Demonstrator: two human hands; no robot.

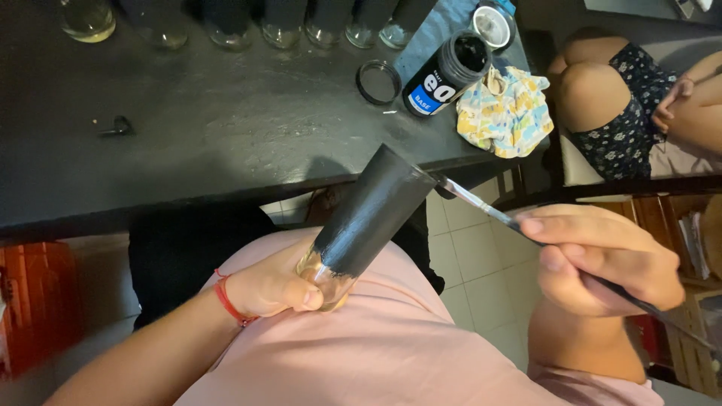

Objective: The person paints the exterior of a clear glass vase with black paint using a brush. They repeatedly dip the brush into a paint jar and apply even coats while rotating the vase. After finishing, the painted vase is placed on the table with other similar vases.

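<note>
Head view. On the far right of the dark table (188,128), a black paint jar (447,74) is lying tilted with its mouth open, carrying a label that is white above and blue below. Its round black lid ring (378,82) is resting flat just left of the jar. A second lid, white inside (492,27), is sitting just beyond the jar at the far edge. A crumpled cloth printed in yellow, blue and pink (504,111) is lying just right of the jar at the table's right edge. A row of clear glass vessels (226,26) is standing along the far side of the table; the leftmost is holding a yellowish liquid. A small dark object (116,126) is lying alone on the left part of the table.

Near the person's lap, the left hand (274,286) is closing around the clear, unpainted base of a glass (368,218), gripping it so the glass is tilting up and to the right. Black paint is covering most of the glass from the rim down. The right hand (602,259) is pinching a long thin brush (489,210), fingers curled shut on its handle, well to the right of the glass. The brush tip is touching the glass's upper rim. Another person's bare knees and patterned garment (624,105) are showing at the far right.
</note>
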